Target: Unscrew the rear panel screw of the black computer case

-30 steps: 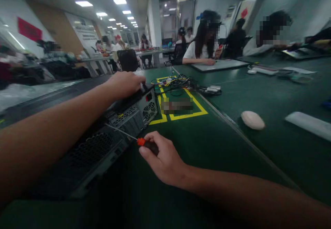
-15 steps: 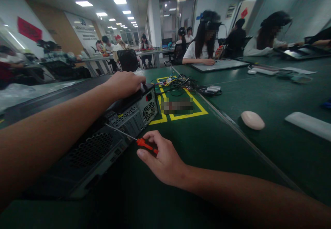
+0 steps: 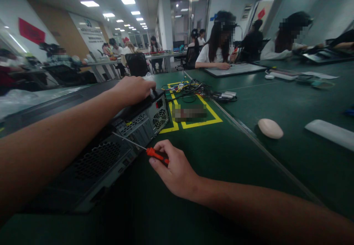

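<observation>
A black computer case (image 3: 96, 164) lies on the green table at the left, its rear panel with ports, slots and a fan grille facing right. My left hand (image 3: 134, 90) presses on its upper side near the far rear corner, fingers bent over the edge. In my right hand (image 3: 175, 169) is a screwdriver (image 3: 156, 154) with an orange and black handle, held between thumb and fingers. Its thin shaft points left, and the tip meets the rear of the case near the slots. What lies right at the tip is too dark to make out.
Tangled cables (image 3: 196, 88) lie behind yellow tape marks (image 3: 204, 124). A blurred-out object (image 3: 190, 113) sits inside the tape. A pale mouse (image 3: 270, 128) and a white bar (image 3: 330, 132) are at right. A co-worker (image 3: 218, 45) sits across the table. Clear plastic sheeting (image 3: 24, 99) is at left.
My right thumb has shifted slightly right and closer along the screwdriver handle, which has turned a little. My left hand and the case have stayed in place.
</observation>
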{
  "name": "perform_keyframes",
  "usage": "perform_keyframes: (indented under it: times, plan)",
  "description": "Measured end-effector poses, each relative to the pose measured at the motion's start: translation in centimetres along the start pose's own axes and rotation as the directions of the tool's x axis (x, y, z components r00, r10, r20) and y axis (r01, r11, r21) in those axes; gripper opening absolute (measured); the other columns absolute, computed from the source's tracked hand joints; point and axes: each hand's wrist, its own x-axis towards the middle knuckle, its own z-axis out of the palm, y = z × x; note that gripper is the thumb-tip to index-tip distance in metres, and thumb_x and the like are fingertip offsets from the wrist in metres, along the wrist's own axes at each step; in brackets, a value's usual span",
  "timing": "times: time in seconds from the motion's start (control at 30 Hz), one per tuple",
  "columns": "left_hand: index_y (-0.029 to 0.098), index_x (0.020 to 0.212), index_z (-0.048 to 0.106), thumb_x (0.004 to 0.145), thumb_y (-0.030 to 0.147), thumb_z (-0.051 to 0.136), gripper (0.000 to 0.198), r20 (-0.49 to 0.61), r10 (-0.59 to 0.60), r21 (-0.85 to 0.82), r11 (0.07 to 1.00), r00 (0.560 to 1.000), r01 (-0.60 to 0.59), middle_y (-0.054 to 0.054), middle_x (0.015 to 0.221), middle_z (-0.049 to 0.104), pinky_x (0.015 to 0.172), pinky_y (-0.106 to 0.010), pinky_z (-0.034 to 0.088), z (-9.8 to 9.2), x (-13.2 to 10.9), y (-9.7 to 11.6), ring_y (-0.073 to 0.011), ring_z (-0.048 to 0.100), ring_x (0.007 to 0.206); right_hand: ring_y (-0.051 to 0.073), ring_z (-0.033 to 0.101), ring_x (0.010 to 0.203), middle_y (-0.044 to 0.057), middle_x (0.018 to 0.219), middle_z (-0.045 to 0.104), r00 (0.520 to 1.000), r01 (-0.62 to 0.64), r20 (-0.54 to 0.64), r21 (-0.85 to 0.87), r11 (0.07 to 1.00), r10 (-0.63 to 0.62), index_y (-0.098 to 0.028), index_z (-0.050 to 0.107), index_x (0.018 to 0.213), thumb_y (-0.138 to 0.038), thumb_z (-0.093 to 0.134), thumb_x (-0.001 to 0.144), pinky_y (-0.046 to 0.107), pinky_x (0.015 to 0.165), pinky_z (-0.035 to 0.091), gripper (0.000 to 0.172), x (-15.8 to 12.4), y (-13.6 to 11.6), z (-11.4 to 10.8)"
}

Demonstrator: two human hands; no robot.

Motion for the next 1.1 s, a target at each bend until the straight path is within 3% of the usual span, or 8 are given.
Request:
perform_keyframes:
  times: [0.4, 0.73, 1.1]
  plan:
    - [0.022, 0.159, 0.064, 0.112, 0.035, 0.034, 0.057, 0.012, 0.014, 0.001, 1.0, 1.0, -0.014, -0.024, 0.131, 0.075, 0.091, -0.05, 0.059, -0.06, 0.01, -0.07, -0.0428, 0.075, 0.116, 0.022, 0.065, 0.087, 0.004, 0.099, 0.071, 1.0, 0.001, -0.006, -0.005, 1.0, -0.001, -0.023, 0.062, 0.108, -0.033, 0.066, 0.1, 0.04, 0.086, 0.054, 0.013, 0.0, -0.18, -0.1]
    - [0.025, 0.158, 0.064, 0.112, 0.036, 0.036, 0.055, 0.009, 0.004, -0.005, 1.0, 1.0, -0.004, -0.021, 0.13, 0.076, 0.091, -0.044, 0.058, -0.08, 0.04, -0.14, -0.0374, 0.075, 0.115, 0.02, 0.063, 0.081, 0.003, 0.095, 0.07, 1.0, 0.012, -0.007, -0.031, 0.999, -0.012, -0.022, 0.065, 0.106, -0.035, 0.064, 0.103, 0.038, 0.084, 0.054, 0.013, -0.12, -0.62, -0.2]
    - [0.024, 0.159, 0.065, 0.112, 0.035, 0.038, 0.056, 0.0, 0.002, -0.016, 1.0, 1.0, -0.002, -0.022, 0.131, 0.076, 0.093, -0.048, 0.059, 0.01, 0.03, -0.09, -0.0413, 0.076, 0.118, 0.022, 0.068, 0.092, 0.006, 0.1, 0.073, 0.995, 0.099, -0.013, -0.026, 0.995, -0.099, -0.018, 0.072, 0.11, -0.033, 0.057, 0.11, 0.038, 0.089, 0.054, 0.021, -0.07, -0.18, -0.09]
